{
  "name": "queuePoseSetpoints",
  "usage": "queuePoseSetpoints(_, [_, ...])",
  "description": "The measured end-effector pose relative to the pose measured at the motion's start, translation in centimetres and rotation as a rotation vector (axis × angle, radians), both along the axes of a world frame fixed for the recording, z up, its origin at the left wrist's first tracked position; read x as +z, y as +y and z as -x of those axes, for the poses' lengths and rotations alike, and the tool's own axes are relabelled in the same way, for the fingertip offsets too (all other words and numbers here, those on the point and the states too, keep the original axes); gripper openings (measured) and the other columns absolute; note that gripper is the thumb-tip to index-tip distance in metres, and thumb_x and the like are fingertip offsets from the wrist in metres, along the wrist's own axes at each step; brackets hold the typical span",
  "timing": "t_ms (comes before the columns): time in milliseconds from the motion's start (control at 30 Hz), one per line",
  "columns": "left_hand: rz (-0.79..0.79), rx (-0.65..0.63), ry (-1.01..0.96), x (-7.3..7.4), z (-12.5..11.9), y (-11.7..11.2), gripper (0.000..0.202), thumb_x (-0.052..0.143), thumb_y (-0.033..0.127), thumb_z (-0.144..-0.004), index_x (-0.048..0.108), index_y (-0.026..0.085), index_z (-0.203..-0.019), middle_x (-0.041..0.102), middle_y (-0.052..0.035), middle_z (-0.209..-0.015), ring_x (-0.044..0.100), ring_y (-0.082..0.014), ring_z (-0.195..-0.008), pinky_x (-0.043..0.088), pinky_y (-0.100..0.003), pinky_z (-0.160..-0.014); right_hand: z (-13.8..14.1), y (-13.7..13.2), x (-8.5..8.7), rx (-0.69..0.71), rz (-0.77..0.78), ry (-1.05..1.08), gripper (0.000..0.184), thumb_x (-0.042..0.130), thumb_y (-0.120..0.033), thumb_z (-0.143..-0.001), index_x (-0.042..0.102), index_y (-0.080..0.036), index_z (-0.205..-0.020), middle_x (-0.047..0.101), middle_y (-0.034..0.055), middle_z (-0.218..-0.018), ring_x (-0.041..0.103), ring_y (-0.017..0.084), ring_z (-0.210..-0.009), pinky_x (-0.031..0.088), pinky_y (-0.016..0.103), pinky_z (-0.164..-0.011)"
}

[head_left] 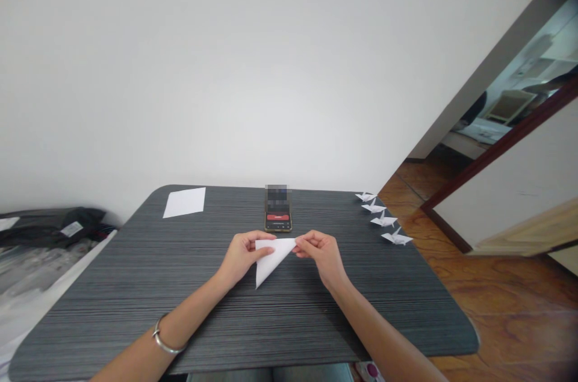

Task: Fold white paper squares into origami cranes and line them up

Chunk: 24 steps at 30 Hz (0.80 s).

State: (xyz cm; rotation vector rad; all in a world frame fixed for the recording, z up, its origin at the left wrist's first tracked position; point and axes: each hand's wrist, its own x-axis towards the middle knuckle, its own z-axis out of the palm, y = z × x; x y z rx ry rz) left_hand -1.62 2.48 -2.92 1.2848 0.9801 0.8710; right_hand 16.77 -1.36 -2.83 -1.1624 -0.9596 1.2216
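A black bag [54,227] with a white label rests beside a dark, wood-grained table [180,261], which is set against a pale wall [289,69]. Near the table's far left corner, a flat white sheet of paper [184,203] lies well apart from the person's hands. Closer in, a silver bangle [159,340] circles the left forearm, which reaches across the table's near edge.

At center, the person's left hand [244,254] grips a folded white paper [276,254] by its upper left side, the thumb laid across its face and the fingers behind. The paper, a triangle with one point directed toward the person, is held over the middle of the table, just in front of a phone [278,222] whose screen shows a red band and a pixelated upper part. The right hand [321,252] pinches the triangle's right-hand corner between thumb and fingers.

To the right, four white paper cranes [383,221] stand in a slanting row along the table's right edge, apart from the hand. Beyond them, a glossy brown floor [501,292] runs toward a dark red frame edge [497,144].
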Motion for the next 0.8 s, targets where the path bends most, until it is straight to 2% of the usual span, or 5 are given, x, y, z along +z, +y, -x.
queuePoseSetpoints(200, [-0.038,0.034,0.031,0.38,0.29,-0.09,0.027,0.071,0.022,-0.058,0.068,0.013,-0.082,0.069,-0.0050,-0.080,0.058,-0.0129,-0.060,0.041,-0.020,-0.052,0.13,-0.05,0.10,-0.018,0.012,0.050,0.031,0.063,-0.043,-0.070,0.065,-0.012,-0.067,0.068,0.0069,-0.062,0.065,0.015,-0.058,0.051,0.022,-0.051])
queuePoseSetpoints(500, [-0.042,0.003,0.058,0.43,0.22,-0.23,0.026,0.071,0.022,-0.059,0.068,0.014,-0.083,0.069,-0.0040,-0.075,0.057,-0.0126,-0.057,0.040,-0.020,-0.050,0.18,0.07,-0.11,-0.004,-0.010,-0.012,0.024,0.067,-0.038,-0.066,0.064,-0.014,-0.064,0.067,0.0030,-0.058,0.062,0.013,-0.054,0.051,0.022,-0.051])
queuePoseSetpoints(667, [-0.002,-0.004,0.031,0.65,0.16,-0.27,0.026,0.071,0.022,-0.057,0.068,0.013,-0.081,0.068,-0.0031,-0.072,0.056,-0.0119,-0.055,0.038,-0.020,-0.049,0.27,-0.09,-0.18,-0.027,-0.059,-0.069,0.023,0.065,-0.036,-0.070,0.063,-0.014,-0.063,0.066,0.0028,-0.055,0.061,0.012,-0.051,0.052,0.023,-0.051])
queuePoseSetpoints(800, [0.011,0.007,0.038,0.81,0.26,-0.26,0.028,0.072,0.024,-0.057,0.068,0.012,-0.082,0.068,-0.0033,-0.069,0.055,-0.0118,-0.054,0.038,-0.020,-0.048,0.11,-0.06,-0.18,-0.077,-0.060,-0.035,0.026,0.061,-0.039,-0.072,0.063,-0.014,-0.067,0.067,0.0041,-0.058,0.064,0.014,-0.054,0.052,0.023,-0.050])
